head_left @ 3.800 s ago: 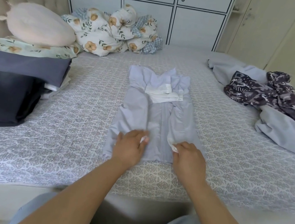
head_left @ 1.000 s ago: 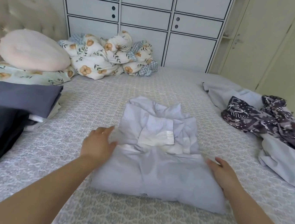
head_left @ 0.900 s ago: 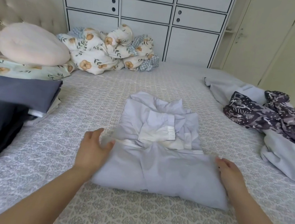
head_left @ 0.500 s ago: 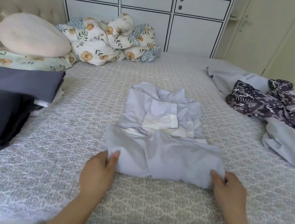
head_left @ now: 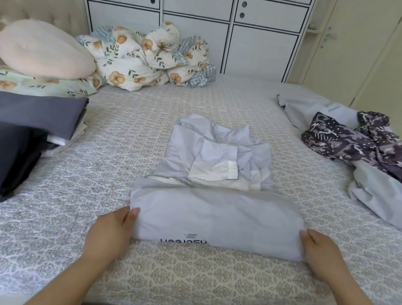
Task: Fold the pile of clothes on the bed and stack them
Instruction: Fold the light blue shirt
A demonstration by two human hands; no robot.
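A: Two hands on one garment. Pale lilac shirt (head_left: 216,204) lies mid-bed, toward the near edge, lower half already doubled up over itself. Looks like the last fold of this piece is in hand.

B: Fingers?

A: Left hand (head_left: 113,232) at the near-left corner of the folded band, right hand (head_left: 321,254) at the near-right corner. Fingertips go in under the cloth edge on both sides, thumbs on top. Reads as a pinch on each corner, though the tips are hidden by fabric.

B: Next move?

A: Judgement only: lift both corners together and carry the band over the collar end, keeping the edges level so the tucked sleeve (head_left: 214,169) doesn't slide out. Then move it to the folded stack (head_left: 23,117) at the bed's left edge.

B: Remaining?

A: Unfolded pile (head_left: 370,151) at the right edge: patterned dark piece on top of pale ones. So task is well short of done.
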